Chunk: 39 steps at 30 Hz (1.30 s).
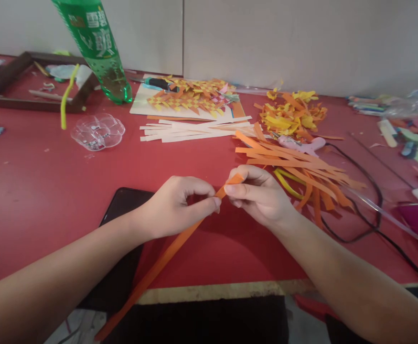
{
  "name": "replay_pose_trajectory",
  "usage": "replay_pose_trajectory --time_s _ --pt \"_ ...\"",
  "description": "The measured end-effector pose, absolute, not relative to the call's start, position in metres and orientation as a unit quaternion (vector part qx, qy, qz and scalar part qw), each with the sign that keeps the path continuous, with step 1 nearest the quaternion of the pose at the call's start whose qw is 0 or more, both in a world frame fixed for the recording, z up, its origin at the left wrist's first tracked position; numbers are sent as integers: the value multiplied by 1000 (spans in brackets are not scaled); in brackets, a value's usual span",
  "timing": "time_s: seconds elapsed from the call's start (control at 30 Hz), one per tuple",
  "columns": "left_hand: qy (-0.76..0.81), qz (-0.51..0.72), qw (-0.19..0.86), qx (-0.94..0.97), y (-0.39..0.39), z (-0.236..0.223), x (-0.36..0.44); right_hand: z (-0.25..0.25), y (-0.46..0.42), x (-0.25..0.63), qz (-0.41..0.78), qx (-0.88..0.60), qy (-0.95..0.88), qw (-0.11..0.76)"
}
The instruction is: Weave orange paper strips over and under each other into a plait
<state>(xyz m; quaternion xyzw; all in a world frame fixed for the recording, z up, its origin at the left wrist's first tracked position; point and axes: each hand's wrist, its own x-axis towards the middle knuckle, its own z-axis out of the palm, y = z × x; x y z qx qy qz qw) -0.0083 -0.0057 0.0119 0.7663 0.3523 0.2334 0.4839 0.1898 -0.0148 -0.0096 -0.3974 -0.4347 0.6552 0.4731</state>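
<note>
An orange paper strip (169, 251) runs between both hands, its long end slanting down past the table's front edge at lower left. My left hand (185, 203) pinches it between thumb and forefinger. Close beside it, my right hand (255, 191) grips the strip near its short upper end, which bends over at the fingertips. Right of my right hand lies a loose heap of orange paper strips (284, 162). Behind the hands is a bundle of pale cream strips (201, 130). A black phone-like slab (119, 270) rests under my left forearm.
A green soda bottle (104, 62) stands by a dark wooden frame (1, 101) and a clear plastic dish (99, 131). At the back are woven orange-yellow pieces (190, 98) and a yellow-orange scrap pile (291, 117). A pink glue gun (302, 145) trails a black cord (379, 200) at right.
</note>
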Motion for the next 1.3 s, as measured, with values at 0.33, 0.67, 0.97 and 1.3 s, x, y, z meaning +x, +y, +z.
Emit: replay_pose_trajectory --time_s 0.33,0.67,0.97,1.3 --pt "352 210 484 773 -5 11 -8 -8 -14 189 667 -443 -381 462" --pt "376 228 562 701 -4 9 -7 -3 -13 187 668 -466 -340 470" --pt "417 404 643 500 1 1 -7 -8 -13 185 648 -435 -417 466" --pt "429 417 678 427 3 1 -6 -7 -16 190 556 -453 -581 383"
